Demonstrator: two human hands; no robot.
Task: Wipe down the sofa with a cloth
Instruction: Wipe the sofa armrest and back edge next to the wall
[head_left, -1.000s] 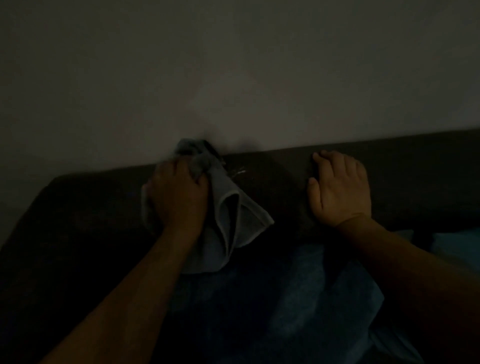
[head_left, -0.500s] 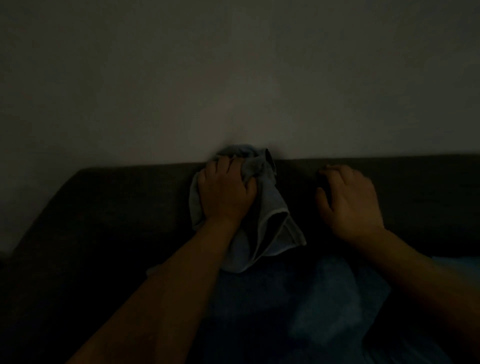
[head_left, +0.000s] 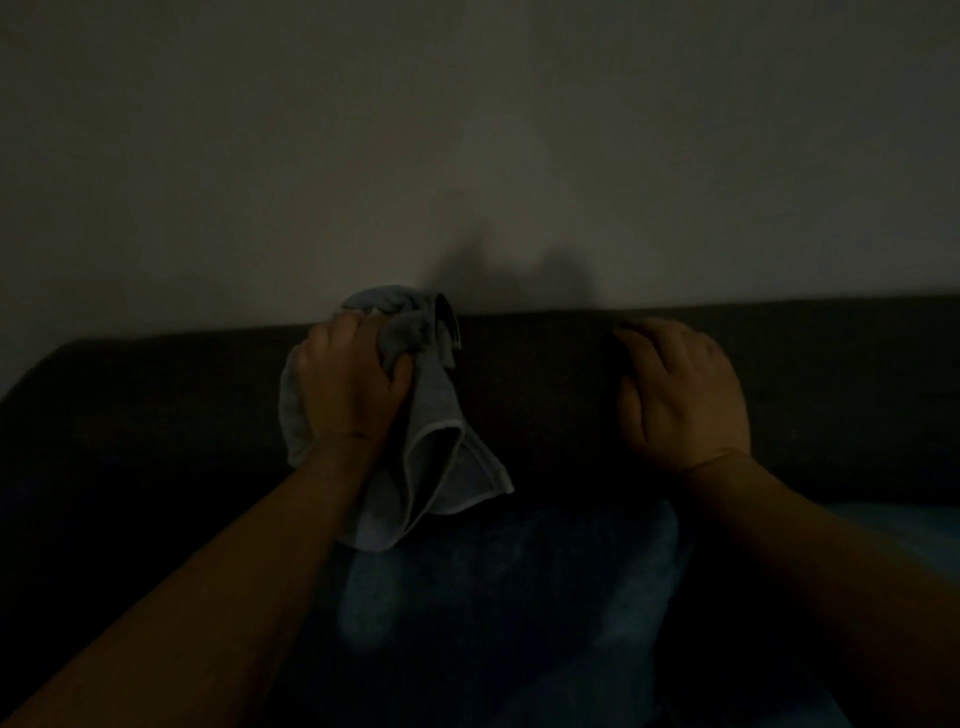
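In dim light a pale wall (head_left: 467, 130) rises behind the dark sofa (head_left: 156, 415), a blue cushion (head_left: 519, 582) lies below, the right hand (head_left: 680, 400) rests fingers-relaxed on the backrest top, and the left hand (head_left: 350, 387) grips the bunched grey cloth (head_left: 436, 467) against that same top edge.

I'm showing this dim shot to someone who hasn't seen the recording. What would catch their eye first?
The pale grey cloth stands out most, bunched in the left hand on the top edge of the dark sofa backrest, its loose end hanging down the front. To its right, the right hand rests on the same backrest, holding nothing. Behind them is a bare wall with a faint shadow.
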